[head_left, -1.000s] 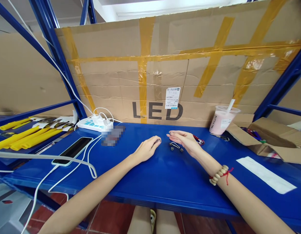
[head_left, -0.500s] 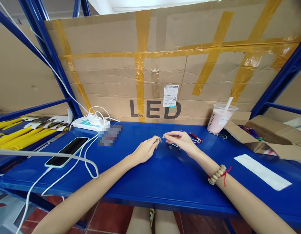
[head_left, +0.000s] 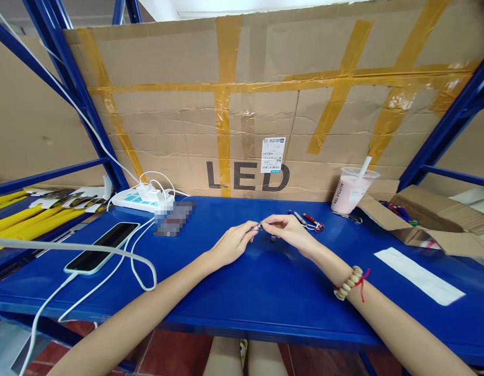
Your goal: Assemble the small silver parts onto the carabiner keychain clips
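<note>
My left hand (head_left: 234,241) is closed in a pinch on a small silvery metal piece (head_left: 259,226), too small to name. From the other side, the fingertips of my right hand (head_left: 288,233) are pinched at the same spot, meeting the left fingertips. Whether the right fingers hold a second small part is hidden. Another small metal piece (head_left: 273,238) lies on the blue table just below the right fingers. Beyond the right hand are several thin pen-like items with a red carabiner-like clip (head_left: 313,223).
A pink drink cup (head_left: 353,190) and an open cardboard box (head_left: 429,216) stand at right, near a white paper strip (head_left: 420,275). At left lie a phone (head_left: 103,248) on a white cable, a power strip (head_left: 142,199) and yellow-handled tools (head_left: 42,219). Cardboard (head_left: 167,130) walls the back.
My right hand has moved left and slightly down, so its fingertips now meet those of my left hand at the metal piece. The view has shifted slightly.
</note>
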Tool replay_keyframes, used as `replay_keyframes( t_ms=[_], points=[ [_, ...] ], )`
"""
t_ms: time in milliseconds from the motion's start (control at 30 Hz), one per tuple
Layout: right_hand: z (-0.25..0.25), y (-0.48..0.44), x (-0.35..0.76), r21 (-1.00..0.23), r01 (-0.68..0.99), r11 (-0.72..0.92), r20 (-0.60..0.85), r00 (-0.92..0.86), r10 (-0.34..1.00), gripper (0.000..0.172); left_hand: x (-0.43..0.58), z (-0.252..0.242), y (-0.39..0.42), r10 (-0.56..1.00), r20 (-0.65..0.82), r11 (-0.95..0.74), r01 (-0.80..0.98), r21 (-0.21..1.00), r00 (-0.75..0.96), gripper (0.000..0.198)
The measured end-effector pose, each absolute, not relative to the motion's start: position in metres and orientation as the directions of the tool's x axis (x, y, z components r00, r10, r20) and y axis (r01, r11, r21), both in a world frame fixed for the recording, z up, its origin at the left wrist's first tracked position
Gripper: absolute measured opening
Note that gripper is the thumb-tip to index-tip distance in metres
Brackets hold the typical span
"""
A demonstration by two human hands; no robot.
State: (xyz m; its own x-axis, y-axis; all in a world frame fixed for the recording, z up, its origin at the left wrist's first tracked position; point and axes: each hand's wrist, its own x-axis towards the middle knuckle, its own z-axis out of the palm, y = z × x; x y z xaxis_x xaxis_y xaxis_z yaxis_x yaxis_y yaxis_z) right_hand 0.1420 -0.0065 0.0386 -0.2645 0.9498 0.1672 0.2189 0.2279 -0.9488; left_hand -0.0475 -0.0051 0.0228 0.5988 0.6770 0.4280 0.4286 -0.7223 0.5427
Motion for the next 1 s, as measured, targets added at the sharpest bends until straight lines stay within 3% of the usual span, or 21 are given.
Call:
replay_keyframes(
  t_ms=[200,467,667,833,900,1000],
  points=[
    [0.044,-0.008,0.142,-0.94,0.266,0.215,0.145,-0.26,0.955,0.032,-0.05,0.018,-0.003,0.636,0.483,-0.766,0.42,0.486,0.601,0.03],
    [0.043,-0.008,0.144,-0.904,0.253,0.345,0.266,-0.299,0.916,0.022,-0.049,0.015,-0.01,0.585,0.565,-0.81,0.38,0.446,0.582,0.032],
    [0.045,-0.016,0.136,-0.949,0.189,0.254,0.204,-0.248,0.947,0.026,-0.05,0.015,-0.015,0.583,0.607,-0.811,0.428,0.399,0.539,0.035],
    [0.036,-0.014,0.131,-0.953,0.262,0.153,0.1,-0.204,0.974,0.034,-0.048,0.012,-0.008,0.621,0.6,-0.783,0.426,0.453,0.504,0.027],
    [0.034,-0.011,0.133,-0.905,0.337,0.261,0.201,-0.201,0.959,0.035,-0.046,0.012,-0.004,0.652,0.581,-0.758,0.445,0.477,0.487,0.024],
    [0.034,-0.007,0.14,-0.725,0.471,0.503,0.471,-0.194,0.86,0.032,-0.044,0.013,-0.001,0.691,0.528,-0.722,0.452,0.524,0.493,0.023]
  ],
)
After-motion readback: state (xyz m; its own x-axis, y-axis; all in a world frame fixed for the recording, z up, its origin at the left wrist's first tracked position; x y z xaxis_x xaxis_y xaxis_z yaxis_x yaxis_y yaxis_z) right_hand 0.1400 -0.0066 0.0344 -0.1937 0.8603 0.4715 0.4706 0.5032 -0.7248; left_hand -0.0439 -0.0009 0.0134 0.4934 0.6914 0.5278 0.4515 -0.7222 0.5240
